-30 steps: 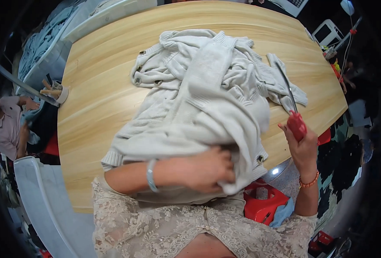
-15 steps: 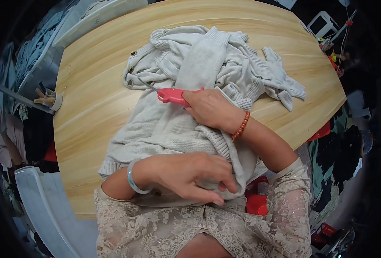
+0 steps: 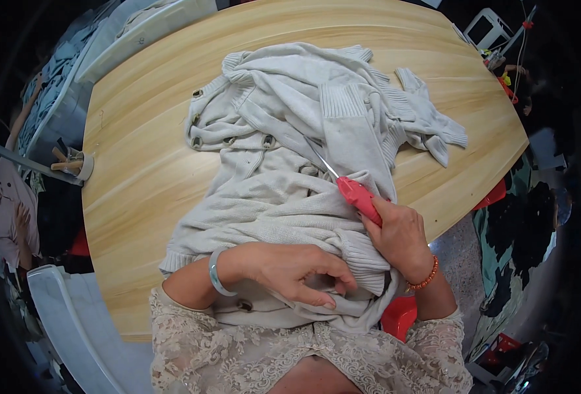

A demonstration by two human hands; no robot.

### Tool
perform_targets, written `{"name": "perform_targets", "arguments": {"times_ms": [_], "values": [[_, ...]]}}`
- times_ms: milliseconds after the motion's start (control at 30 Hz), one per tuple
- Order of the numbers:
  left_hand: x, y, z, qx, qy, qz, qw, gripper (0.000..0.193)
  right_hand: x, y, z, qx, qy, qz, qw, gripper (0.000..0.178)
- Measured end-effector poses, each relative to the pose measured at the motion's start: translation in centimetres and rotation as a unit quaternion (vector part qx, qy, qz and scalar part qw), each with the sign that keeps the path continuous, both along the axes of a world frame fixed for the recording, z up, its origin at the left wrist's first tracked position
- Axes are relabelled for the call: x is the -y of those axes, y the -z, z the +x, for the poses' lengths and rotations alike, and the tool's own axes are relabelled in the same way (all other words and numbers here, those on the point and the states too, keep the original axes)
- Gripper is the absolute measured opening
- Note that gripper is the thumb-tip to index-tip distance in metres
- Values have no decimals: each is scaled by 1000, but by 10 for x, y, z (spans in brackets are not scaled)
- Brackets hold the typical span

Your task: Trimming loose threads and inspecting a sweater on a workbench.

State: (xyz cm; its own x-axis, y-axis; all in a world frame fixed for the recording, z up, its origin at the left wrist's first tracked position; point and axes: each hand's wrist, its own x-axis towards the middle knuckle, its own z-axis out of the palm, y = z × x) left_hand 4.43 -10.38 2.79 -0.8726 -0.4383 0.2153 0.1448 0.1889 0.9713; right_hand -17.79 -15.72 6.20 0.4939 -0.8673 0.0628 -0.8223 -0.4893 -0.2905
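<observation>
A pale grey knit cardigan lies bunched over the table and down to my lap, dark buttons along its edge. One sleeve with a ribbed cuff is laid across its upper part. My right hand, wearing an orange bead bracelet, is closed round a red-handled tool with a thin pointed metal tip. That tip points up and left, over the knit beside the sleeve. Low on the garment, near its ribbed band, my left hand rests with thumb and fingers curved and apart, a pale bangle at the wrist.
The cardigan is on a wooden table. At its left edge stands a small cup with wooden-handled tools. Plastic bins with clothes are beyond the far left. Another person's pink sleeve and hand show at left. Dark cloth lies at right.
My right hand has moved right and nearer to me with the red-handled tool, whose tip now points more upward. The sleeve has shifted, its cuff now nearer. My left hand has barely moved.
</observation>
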Motion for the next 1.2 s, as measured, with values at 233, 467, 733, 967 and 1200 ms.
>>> {"name": "perform_targets", "arguments": {"times_ms": [233, 467, 733, 967, 1200], "values": [[53, -13, 56, -8, -432, -61, 900, 18, -6, 20, -39, 298, -22, 129, 945, 28], [169, 32, 79, 371, -404, -466, 694, 75, -31, 30, -36, 208, -102, -31, 972, 54], [238, 59, 95, 421, -577, -422, 559, 61, -19, 44, -65, 158, -104, -28, 981, 61], [233, 78, 64, 556, -672, -246, 423, 51, 13, 67, -172, 151, -37, -10, 988, 42], [222, 95, 49, 621, -709, -117, 312, 48, 94, 98, -258, 151, -16, 11, 988, 41]]}}
